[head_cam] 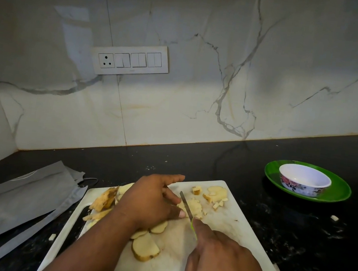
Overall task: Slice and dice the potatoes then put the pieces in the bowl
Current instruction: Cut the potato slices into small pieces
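Head view is showing the left hand (153,200) pinning a firm, slippery-looking potato piece (192,205) on the cutting board (240,234) while the right hand (223,261) is gripping the knife (186,204), the bowl (304,182) sitting well apart to the right.

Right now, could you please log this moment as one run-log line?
left hand: steadies potato | right hand: grips knife, dicing | bowl: no pieces visible

White cutting board (239,241); floral white bowl (304,182); green plate (339,190); black counter (297,230); grey-veined white wall (204,70).
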### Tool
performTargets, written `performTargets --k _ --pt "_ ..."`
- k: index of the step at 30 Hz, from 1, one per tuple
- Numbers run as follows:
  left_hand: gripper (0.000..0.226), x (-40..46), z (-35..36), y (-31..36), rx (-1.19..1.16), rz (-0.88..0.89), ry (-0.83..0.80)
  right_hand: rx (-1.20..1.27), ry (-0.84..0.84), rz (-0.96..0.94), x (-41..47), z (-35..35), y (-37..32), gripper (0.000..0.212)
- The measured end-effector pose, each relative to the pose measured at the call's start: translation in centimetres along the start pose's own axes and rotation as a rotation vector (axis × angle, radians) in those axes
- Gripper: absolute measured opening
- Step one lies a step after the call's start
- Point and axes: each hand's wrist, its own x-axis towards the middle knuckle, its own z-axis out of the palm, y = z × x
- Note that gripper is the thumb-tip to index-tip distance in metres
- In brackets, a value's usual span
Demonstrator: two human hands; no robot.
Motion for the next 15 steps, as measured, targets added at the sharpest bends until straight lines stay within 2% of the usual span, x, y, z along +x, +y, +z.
performTargets --k 3,6,11,14,15 --pt "0.085 0.3 0.3 -0.1 -0.022 -0.001 -0.014 -0.012 -0.048 0.008 0.4 0.2 0.1 0.062" --pt "0.087 0.6 0.6 -0.5 -0.051 -0.007 -0.026 -0.054 0.010 -0.019 0.2 0.2 0.0 0.061" --pt "0.087 1.1 0.5 -0.7 -0.057 -0.037 -0.069 -0.079 -0.028 -0.048 -0.7 -0.3 0.0 0.062" --pt "0.086 1.3 0.3 -0.7 -0.055 -0.057 -0.088 -0.126 -0.140 -0.025 -1.4 -0.4 -0.4 0.063" --pt "0.085 1.2 0.3 -0.6 -0.049 -0.055 -0.089 -0.109 -0.226 0.060 -1.0 -0.1 -0.6 0.060"
